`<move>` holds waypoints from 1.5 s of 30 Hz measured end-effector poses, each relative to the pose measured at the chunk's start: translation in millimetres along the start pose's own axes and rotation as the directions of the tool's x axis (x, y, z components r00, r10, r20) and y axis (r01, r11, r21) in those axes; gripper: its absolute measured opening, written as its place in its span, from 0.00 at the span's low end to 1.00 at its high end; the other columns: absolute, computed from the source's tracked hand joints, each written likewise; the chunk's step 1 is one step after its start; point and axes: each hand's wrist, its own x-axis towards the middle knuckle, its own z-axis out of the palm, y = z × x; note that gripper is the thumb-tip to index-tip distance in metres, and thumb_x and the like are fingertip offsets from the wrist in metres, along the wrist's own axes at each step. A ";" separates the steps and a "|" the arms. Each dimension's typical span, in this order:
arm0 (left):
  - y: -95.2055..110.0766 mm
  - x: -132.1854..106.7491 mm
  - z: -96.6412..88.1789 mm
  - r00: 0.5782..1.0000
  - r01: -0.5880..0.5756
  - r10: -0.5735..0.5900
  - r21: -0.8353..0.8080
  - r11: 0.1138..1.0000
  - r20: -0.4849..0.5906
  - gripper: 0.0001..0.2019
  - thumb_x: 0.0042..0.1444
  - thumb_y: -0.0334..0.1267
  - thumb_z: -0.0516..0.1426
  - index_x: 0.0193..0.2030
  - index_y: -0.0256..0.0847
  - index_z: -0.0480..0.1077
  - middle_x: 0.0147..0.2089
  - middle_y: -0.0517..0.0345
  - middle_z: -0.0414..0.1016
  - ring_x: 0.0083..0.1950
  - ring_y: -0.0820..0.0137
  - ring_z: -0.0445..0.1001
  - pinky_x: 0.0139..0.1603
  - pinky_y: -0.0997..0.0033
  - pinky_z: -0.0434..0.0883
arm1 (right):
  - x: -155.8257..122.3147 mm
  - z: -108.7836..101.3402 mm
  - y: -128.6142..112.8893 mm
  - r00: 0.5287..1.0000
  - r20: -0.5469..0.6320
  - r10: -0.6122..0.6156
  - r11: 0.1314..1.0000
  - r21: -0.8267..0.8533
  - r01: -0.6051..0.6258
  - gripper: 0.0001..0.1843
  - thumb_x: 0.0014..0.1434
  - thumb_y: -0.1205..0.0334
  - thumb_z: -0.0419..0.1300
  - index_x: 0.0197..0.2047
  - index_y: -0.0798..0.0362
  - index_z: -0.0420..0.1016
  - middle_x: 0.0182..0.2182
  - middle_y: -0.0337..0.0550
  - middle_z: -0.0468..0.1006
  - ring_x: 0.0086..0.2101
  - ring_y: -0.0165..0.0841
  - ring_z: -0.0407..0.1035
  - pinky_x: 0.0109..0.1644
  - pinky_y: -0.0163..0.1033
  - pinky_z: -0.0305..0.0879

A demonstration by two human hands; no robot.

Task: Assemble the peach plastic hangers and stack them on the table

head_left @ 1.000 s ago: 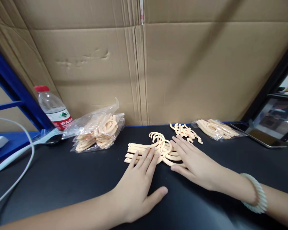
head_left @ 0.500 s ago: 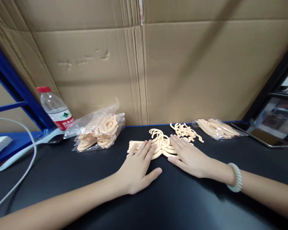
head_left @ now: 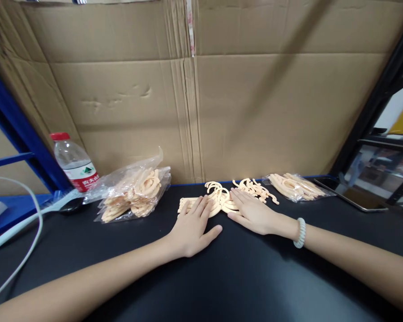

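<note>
Forearms (head_left: 121, 273) slant inward from both sides, and I see the left hand (head_left: 190, 230) lying palm down, fingers aimed away and slightly right, thumb spread toward its partner. The right hand (head_left: 257, 214) lies flat too, fingertips angled away leftward. Both are unfolded, clasping nothing, laid over parts of the cream curved pieces (head_left: 216, 206). Those stretch sideways beneath and between the hands, long axis left to right; several hooked ends arch beyond the left fingertips, tips bending left. Small loose pieces (head_left: 253, 188) lie just past the right hand.
</note>
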 end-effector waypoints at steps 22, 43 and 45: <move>-5.2 -4.7 -12.3 0.993 -0.112 0.109 0.075 0.991 0.043 0.40 0.63 0.60 0.42 0.71 0.28 0.43 0.73 0.38 0.40 0.73 0.53 0.39 0.70 0.45 0.44 | -4.5 -4.2 -21.1 0.999 0.031 0.034 0.999 0.000 -0.034 0.44 0.66 0.42 0.42 0.67 0.76 0.49 0.66 0.70 0.46 0.66 0.54 0.41 0.68 0.57 0.45; -21.0 -28.7 -14.2 0.940 -0.121 0.139 0.077 0.990 -0.312 0.14 0.61 0.36 0.52 0.54 0.40 0.66 0.55 0.49 0.72 0.56 0.58 0.68 0.56 0.55 0.63 | -11.6 -25.7 47.9 0.843 -0.528 0.102 0.989 0.147 -0.027 0.16 0.64 0.60 0.48 0.49 0.55 0.73 0.44 0.53 0.77 0.47 0.46 0.68 0.52 0.56 0.64; -23.2 -30.4 -12.2 0.941 -0.107 0.121 0.062 0.992 -0.316 0.13 0.62 0.35 0.52 0.52 0.40 0.66 0.53 0.49 0.73 0.54 0.58 0.69 0.53 0.56 0.65 | -20.1 -26.9 64.7 0.835 -0.534 0.133 0.987 0.151 -0.061 0.15 0.63 0.62 0.49 0.45 0.57 0.74 0.39 0.53 0.77 0.42 0.46 0.69 0.48 0.56 0.65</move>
